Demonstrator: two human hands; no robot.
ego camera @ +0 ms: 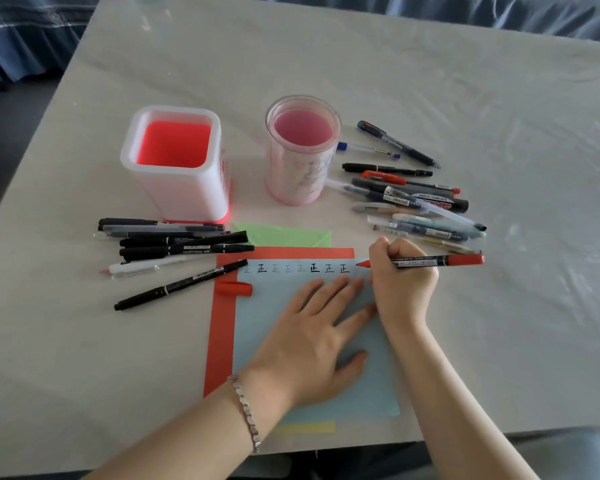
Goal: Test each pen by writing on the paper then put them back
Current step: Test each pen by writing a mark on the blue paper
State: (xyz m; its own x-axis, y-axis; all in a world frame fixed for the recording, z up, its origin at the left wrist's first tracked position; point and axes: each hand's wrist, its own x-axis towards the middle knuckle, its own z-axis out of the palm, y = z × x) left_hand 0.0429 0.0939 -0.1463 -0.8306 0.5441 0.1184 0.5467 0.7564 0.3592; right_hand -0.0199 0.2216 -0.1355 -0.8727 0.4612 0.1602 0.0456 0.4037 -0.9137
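At centre right of the head view, the right hand (402,287) grips a red marker (440,260), its tip at the upper right corner of the light blue paper (264,323), just past a row of written characters (295,269). The left hand (312,341) lies flat on the paper with fingers spread. The marker's red cap (234,288) lies at the paper's left edge. Black pens (174,242) crowd the left and mixed pens (413,199) the right, below two empty holders: one square (174,188), one round (302,174).
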